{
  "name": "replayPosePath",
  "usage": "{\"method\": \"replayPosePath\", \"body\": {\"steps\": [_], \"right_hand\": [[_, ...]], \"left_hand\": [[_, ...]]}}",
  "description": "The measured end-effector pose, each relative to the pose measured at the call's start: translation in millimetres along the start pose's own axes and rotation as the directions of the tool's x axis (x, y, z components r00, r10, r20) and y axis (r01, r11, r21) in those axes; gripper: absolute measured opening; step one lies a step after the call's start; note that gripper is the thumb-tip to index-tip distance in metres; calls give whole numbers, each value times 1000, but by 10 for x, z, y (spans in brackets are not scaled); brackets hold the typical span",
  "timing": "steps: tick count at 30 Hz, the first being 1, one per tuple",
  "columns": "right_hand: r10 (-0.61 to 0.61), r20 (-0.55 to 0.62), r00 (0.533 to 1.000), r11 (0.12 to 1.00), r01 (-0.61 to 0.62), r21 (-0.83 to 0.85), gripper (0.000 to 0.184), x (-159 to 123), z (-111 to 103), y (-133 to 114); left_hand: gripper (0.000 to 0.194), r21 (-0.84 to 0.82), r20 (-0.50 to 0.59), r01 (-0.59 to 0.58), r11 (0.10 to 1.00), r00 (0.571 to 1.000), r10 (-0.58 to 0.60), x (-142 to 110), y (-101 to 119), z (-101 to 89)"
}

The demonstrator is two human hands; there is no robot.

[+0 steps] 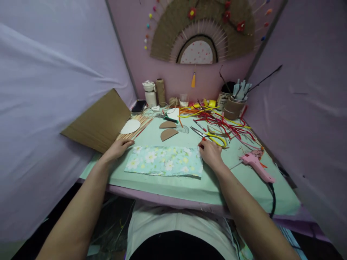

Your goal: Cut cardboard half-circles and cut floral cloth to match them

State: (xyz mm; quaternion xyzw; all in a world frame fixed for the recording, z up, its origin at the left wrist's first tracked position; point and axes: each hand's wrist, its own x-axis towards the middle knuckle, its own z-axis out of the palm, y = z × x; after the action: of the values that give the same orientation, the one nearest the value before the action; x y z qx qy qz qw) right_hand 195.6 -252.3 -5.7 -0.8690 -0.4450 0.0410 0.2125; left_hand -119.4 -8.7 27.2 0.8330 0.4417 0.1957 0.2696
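A folded piece of light-green floral fabric [162,160] lies flat near the table's front edge, its layers showing along the near side. My left hand [118,148] is at its far left corner, thumb and fingers pinched together on the cloth's edge. At the far right corner my right hand [211,152] has its fingers closed on the edge; some fingertips are hidden. Yellow-handled scissors [214,138] lie just beyond my right hand. Two brown half-round cardboard pieces [168,134] rest behind the fabric, beside a clear protractor [183,129].
A pink glue gun [257,168] with a black cord lies at right. Red and orange craft stems [211,117] spread across the back. A cardboard sheet [100,121] leans at left over thin sticks [143,124]. Green-handled pliers [170,118], a white bottle [150,94] and a phone [139,106] sit farther back.
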Motion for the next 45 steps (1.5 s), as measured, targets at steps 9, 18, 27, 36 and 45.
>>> {"method": "replayPosePath", "body": {"steps": [9,18,27,36,45], "right_hand": [[24,20,999,1000,-24,3,21,-6,8,-17],[-28,-146,989,907,86,411,16,-2,-12,54],[-13,-238,971,563,204,801,19,-112,-390,106],[-70,-89,994,607,113,787,20,132,-682,125],[-129,-369,921,651,359,668,13,213,-596,144]], "left_hand": [[35,-87,198,-132,987,969,147,-52,-30,77],[21,-225,-177,-133,965,980,94,-211,94,182],[12,-352,-490,-334,874,862,132,-735,530,-324],[23,-399,-346,-277,874,928,136,-490,600,-311],[9,-73,-375,-536,841,796,474,-348,558,-313]]}}
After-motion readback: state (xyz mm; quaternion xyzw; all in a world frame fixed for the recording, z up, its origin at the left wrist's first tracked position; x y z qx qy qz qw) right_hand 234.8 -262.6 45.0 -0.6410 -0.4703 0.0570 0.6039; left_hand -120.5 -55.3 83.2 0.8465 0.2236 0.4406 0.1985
